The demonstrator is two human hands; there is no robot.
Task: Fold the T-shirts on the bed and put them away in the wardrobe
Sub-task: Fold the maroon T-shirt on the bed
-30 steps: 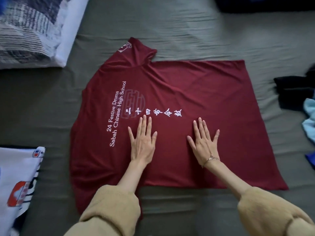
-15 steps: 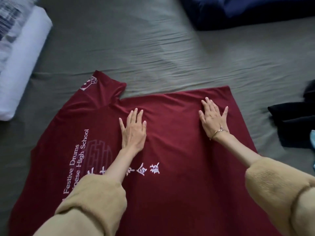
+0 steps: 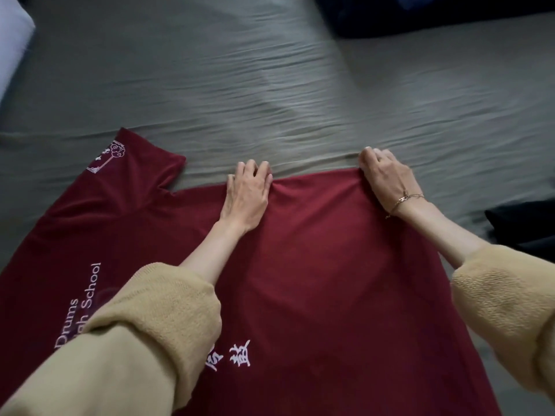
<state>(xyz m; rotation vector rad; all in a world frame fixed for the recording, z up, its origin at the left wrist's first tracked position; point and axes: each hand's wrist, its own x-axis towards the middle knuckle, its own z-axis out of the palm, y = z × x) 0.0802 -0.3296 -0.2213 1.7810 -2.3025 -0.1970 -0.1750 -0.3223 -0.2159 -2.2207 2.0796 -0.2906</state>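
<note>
The red T-shirt (image 3: 315,265) is gripped along its twelve-o'clock edge by the curled left hand (image 3: 247,195) and right hand (image 3: 387,178), seemingly so it can be folded toward six o'clock.

matt maroon cloth t-shirt (image 3: 315,265), wrinkled grey bed sheet (image 3: 270,85), fuzzy tan sleeves (image 3: 156,319)

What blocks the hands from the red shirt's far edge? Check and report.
Nothing visible. Both hands are already at that edge of the red T-shirt: the left hand and the right hand curl their fingers over it, directly on the cloth. Beyond it lies only grey bedsheet.
</note>
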